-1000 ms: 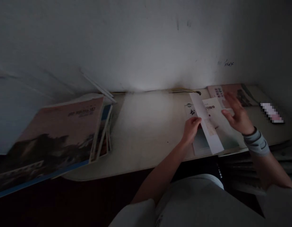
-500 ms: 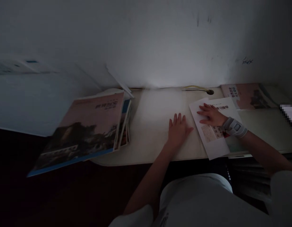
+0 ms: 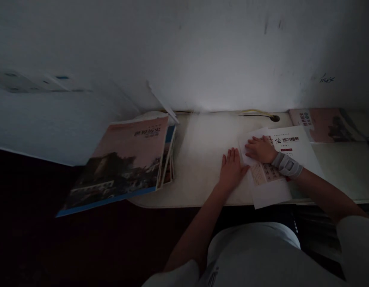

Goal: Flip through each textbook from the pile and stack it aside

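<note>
White booklet, right fingers: right hand (image 3: 260,149) lies palm down on the booklet (image 3: 292,145), fingers flat and close together, pinching nothing.
Left fingers: left hand (image 3: 232,169) rests flat on the desk (image 3: 202,147), fingers slightly fanned, thumb side touching the booklet's left edge.
Wrist: grey brace (image 3: 287,165) on the right wrist.
Booklet position: right of centre on the desk, askew, near corner hanging past the near edge.
Far left: stack of books (image 3: 127,159), tilted, near-left part overhanging the desk.
Far right: pink book (image 3: 324,123) by the wall; cable (image 3: 256,113) along the far edge.
Risk, booklet: likely to slide off the near edge if the flat right palm drags it nearer, because nothing grips it.
Risk, stack: looks poorly supported; a nudge to the desk could tip it.
Light: dim, so fine contact is hard to confirm.
</note>
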`<state>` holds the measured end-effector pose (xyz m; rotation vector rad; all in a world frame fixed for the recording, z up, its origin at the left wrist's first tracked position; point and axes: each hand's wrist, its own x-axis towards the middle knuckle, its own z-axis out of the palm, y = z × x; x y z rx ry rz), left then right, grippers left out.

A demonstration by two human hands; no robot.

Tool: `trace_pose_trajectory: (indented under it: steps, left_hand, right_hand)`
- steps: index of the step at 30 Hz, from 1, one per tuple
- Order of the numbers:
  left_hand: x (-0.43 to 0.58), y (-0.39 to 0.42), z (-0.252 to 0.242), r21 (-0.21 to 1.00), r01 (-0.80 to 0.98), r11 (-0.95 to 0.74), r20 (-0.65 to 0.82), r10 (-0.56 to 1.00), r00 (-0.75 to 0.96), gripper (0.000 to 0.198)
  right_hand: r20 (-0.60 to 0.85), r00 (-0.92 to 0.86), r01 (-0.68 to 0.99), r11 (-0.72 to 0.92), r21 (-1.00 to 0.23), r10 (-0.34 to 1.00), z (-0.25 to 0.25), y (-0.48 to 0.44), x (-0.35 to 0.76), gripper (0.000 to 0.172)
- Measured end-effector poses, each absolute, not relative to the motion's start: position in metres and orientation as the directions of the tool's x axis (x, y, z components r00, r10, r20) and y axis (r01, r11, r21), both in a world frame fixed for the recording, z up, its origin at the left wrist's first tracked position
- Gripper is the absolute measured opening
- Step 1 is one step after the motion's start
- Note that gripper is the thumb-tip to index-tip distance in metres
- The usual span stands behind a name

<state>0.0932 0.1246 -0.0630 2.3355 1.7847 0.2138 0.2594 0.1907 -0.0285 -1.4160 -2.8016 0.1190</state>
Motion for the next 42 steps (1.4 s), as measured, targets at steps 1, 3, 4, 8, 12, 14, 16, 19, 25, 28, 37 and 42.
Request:
trace_pose_trajectory:
  steps: [1,3,4,8,12,14,16,19,25,28,37,42]
  left_hand:
    - [0.093,0.125,-0.062,0.247,0.935,-0.255,-0.005,0.964,0.265,0.071]
    - [0.092,0.125,-0.062,0.258,0.932,-0.253,-0.013,0.964,0.265,0.067]
    - [0.091,0.125,-0.062,0.264,0.931,-0.252,-0.016,0.964,0.265,0.065]
    - [0.089,0.126,-0.063,0.282,0.923,-0.260,-0.004,0.962,0.272,0.057]
    - [0.090,0.125,-0.063,0.259,0.925,-0.277,0.006,0.958,0.285,0.053]
    - [0.091,0.124,-0.063,0.243,0.929,-0.278,0.004,0.958,0.286,0.052]
    - [0.092,0.123,-0.063,0.237,0.929,-0.285,0.006,0.956,0.292,0.055]
    - [0.093,0.123,-0.064,0.236,0.927,-0.292,0.004,0.954,0.300,0.061]
    - [0.091,0.125,-0.064,0.232,0.925,-0.300,-0.007,0.951,0.310,0.060]
    - [0.088,0.127,-0.064,0.245,0.920,-0.306,-0.005,0.949,0.317,0.055]
    - [0.086,0.128,-0.063,0.291,0.907,-0.305,-0.040,0.943,0.330,0.050]
    - [0.086,0.129,-0.062,0.313,0.903,-0.295,-0.046,0.945,0.324,0.050]
  right_hand:
    - [-0.036,-0.595,0.803,0.591,-0.076,0.803,-0.029,0.192,0.257,0.039]
    - [-0.035,-0.594,0.803,0.590,-0.089,0.804,-0.029,0.194,0.255,0.039]
    - [-0.029,-0.595,0.802,0.591,-0.090,0.803,-0.029,0.195,0.255,0.041]
    - [-0.031,-0.621,0.783,0.619,-0.059,0.783,-0.026,0.199,0.258,0.050]
    - [-0.127,-0.712,0.694,0.719,0.019,0.690,-0.029,0.200,0.259,0.065]
    - [-0.153,-0.729,0.671,0.741,0.035,0.668,-0.033,0.201,0.258,0.072]
    - [-0.171,-0.726,0.672,0.740,0.029,0.666,-0.035,0.203,0.255,0.077]
    - [-0.208,-0.709,0.689,0.725,-0.001,0.674,-0.035,0.210,0.250,0.078]
    - [-0.203,-0.684,0.722,0.691,-0.048,0.701,-0.025,0.217,0.238,0.070]
    - [-0.105,-0.669,0.740,0.673,0.007,0.736,-0.017,0.201,0.243,0.072]
    - [-0.119,-0.860,0.497,0.868,0.018,0.495,-0.002,0.092,0.267,0.079]
    - [-0.111,-0.819,0.558,0.826,0.073,0.563,-0.013,0.073,0.257,0.040]
